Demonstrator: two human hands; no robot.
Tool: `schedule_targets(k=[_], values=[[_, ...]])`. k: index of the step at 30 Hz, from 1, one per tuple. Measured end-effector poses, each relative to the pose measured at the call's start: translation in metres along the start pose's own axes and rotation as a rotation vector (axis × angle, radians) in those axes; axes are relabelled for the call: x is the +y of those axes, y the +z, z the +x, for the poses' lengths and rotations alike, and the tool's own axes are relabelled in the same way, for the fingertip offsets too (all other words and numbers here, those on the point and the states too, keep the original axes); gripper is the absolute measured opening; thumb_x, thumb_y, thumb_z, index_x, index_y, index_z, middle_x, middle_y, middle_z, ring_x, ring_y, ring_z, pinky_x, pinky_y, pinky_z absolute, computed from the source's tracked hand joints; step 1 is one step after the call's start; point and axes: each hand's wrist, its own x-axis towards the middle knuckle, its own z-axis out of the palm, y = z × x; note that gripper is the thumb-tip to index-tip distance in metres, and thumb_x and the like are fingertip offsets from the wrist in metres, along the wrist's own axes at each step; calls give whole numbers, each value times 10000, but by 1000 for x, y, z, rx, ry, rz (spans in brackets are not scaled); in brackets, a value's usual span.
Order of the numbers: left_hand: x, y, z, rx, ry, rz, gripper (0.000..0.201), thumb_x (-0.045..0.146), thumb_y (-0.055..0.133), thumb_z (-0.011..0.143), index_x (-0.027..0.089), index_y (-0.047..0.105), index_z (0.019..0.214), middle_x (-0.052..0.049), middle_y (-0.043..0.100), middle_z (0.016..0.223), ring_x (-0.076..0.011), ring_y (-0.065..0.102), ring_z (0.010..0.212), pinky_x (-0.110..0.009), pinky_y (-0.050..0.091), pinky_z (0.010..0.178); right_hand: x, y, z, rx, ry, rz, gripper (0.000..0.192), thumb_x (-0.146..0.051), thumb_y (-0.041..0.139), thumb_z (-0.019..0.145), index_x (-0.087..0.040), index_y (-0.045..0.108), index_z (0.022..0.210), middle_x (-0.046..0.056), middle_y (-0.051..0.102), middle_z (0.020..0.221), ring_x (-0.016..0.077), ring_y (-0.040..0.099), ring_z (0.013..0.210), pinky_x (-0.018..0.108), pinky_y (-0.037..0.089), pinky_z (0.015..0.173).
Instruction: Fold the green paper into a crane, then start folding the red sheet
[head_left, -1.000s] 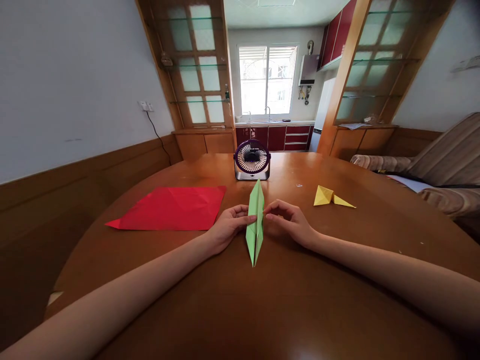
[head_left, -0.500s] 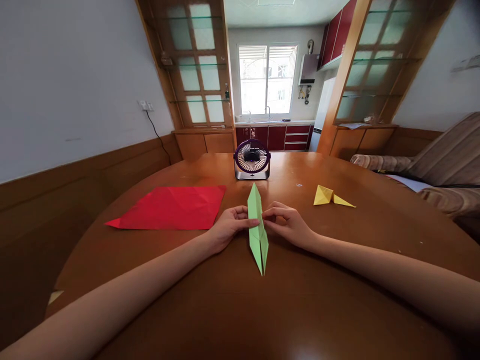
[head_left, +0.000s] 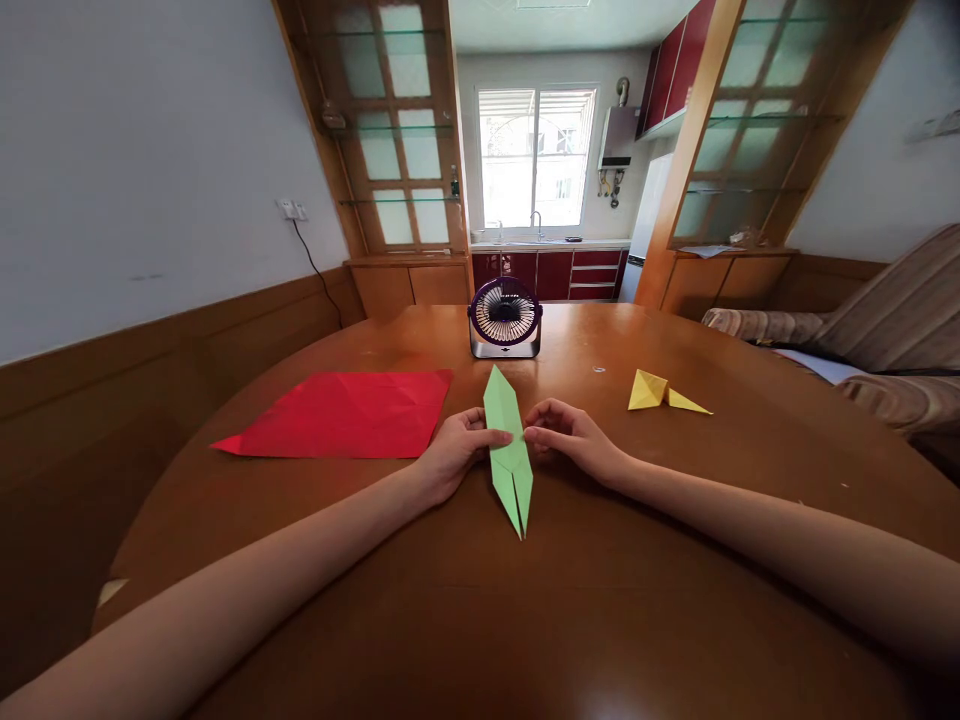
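A long light-green folded paper [head_left: 504,410] stands out over the middle of the table, pointed at the far end and split into two narrow points at the near end. My left hand [head_left: 457,450] grips its left side, thumb across the front and fingers behind. My right hand [head_left: 574,440] is at the paper's right edge, its fingers curled and the thumb and index tips close together against that edge. How firmly the right fingertips pinch it is hard to see.
A large red sheet [head_left: 352,415] with a pointed left corner lies left of my hands. On the right rests a small yellow folded paper [head_left: 649,391]. A dark purple fan [head_left: 505,312] stands behind the green paper on the brown table [head_left: 450,630]. A striped sofa [head_left: 892,330] is at far right.
The green paper has turned so its front faces me more flatly, and its far tip has swung left. Both hands stay at its sides, with only slight finger movement.
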Motion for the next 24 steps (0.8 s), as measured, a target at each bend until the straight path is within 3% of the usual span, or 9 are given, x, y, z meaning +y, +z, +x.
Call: schedule_targets(k=[5,13,18,21,24], values=[[-2,2,1,46,38,-9,430,91,824,586,140,562,924,-56,714,841,-167,678,679,-304,548,682,3,0,2,-53,24,3,380,-404,800,700,-188,532,860,-39,601,710,87,538,612,229,433,560],[-3,0,3,43,71,-12,437,165,805,671,138,529,1009,-78,713,846,-161,674,664,-259,518,587,6,-3,5,50,44,80,405,-392,837,639,-192,517,786,-69,560,611,86,508,537,237,412,529],[-8,1,3,63,175,90,649,236,817,660,158,409,1158,-6,675,706,-129,597,513,-258,481,537,9,-6,7,113,12,36,347,-398,807,673,-183,568,803,-48,571,665,93,507,593,236,408,559],[-8,-4,6,129,247,147,773,238,804,656,165,330,1262,47,613,671,-126,582,538,-240,450,543,12,-8,7,82,7,-27,303,-397,771,713,-177,623,859,-24,606,721,111,542,661,258,440,626],[-4,-12,10,272,358,259,720,194,757,680,182,360,1281,8,607,824,-137,601,688,-244,458,624,13,-11,7,40,-12,-126,250,-373,732,750,-173,651,877,-3,634,772,121,556,686,268,448,646]])
